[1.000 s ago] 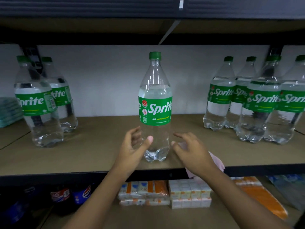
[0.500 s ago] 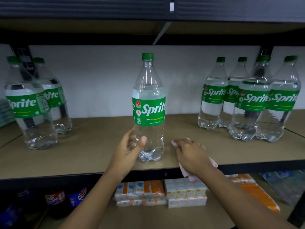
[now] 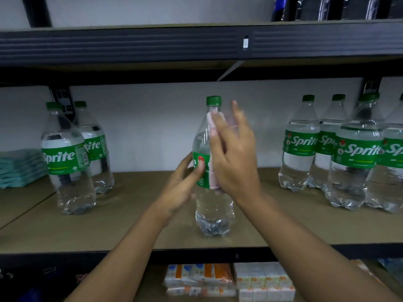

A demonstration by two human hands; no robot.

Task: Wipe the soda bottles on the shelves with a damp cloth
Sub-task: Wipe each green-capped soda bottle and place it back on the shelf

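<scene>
pressing cloth (image 3: 212, 125) to sprite btl (image 3: 214, 210)

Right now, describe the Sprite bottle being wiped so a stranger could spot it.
On the middle shelf, between a pair of bottles at left and a cluster at right, one Sprite bottle stands alone. Only it is touched: left hand grips its label, right hand presses a pink cloth against it.

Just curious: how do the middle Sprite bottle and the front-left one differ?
The middle bottle is held by the left hand, with the right hand pressing a pink cloth on it; the front-left bottle stands untouched. The middle bottle's label is mostly hidden, the front-left bottle's readable. Both upright, green-capped.
</scene>
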